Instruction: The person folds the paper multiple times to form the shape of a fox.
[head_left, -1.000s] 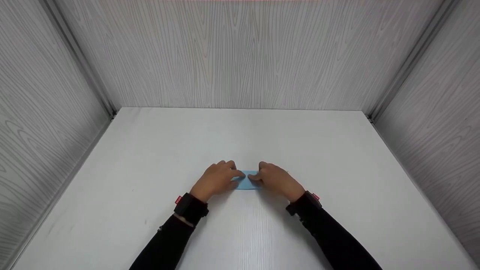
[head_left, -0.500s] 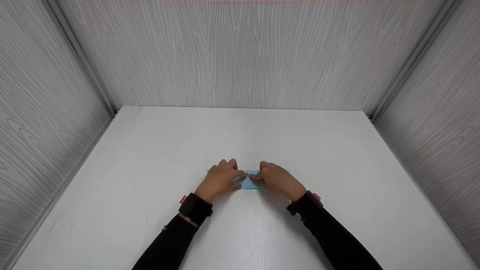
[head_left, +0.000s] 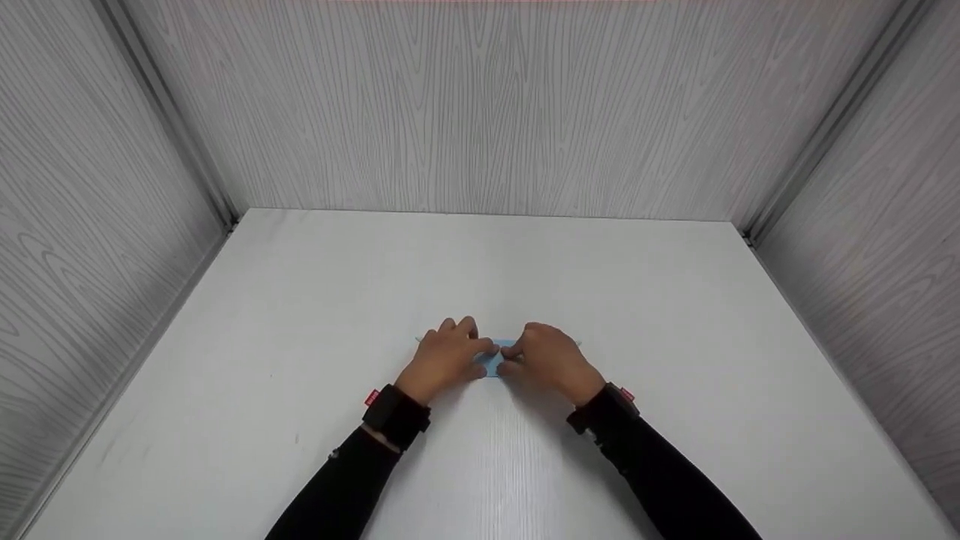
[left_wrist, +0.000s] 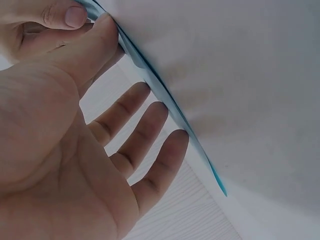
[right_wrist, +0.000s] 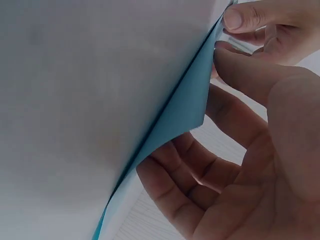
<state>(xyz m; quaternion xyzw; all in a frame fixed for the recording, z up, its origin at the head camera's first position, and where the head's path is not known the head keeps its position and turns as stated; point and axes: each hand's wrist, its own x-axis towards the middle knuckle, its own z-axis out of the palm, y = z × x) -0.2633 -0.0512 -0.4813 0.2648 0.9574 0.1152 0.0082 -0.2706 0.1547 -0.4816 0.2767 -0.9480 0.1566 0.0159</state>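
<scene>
A sheet of blue paper [head_left: 491, 365] lies on the table between my two hands, mostly covered by them; its thin tips stick out past both hands. My left hand [head_left: 446, 358] pinches the paper near its middle with thumb and index finger. In the left wrist view, the other fingertips of that hand touch the paper's long edge [left_wrist: 167, 97]. Close beside it, my right hand [head_left: 551, 360] pinches a raised blue flap [right_wrist: 177, 110] between thumb and index finger, its other fingers curled behind the flap. Both thumbs nearly meet at the centre.
A white table [head_left: 480, 277] surrounds the paper. Grey wood-grain panels stand at the back [head_left: 480, 105], on the left [head_left: 67, 247] and on the right [head_left: 885, 247]. Dark wrist straps [head_left: 396, 416] sit on both forearms.
My left hand has shifted slightly right, toward the right hand. The right thumb has come inward, so the hands are closer and less blue paper shows between them.
</scene>
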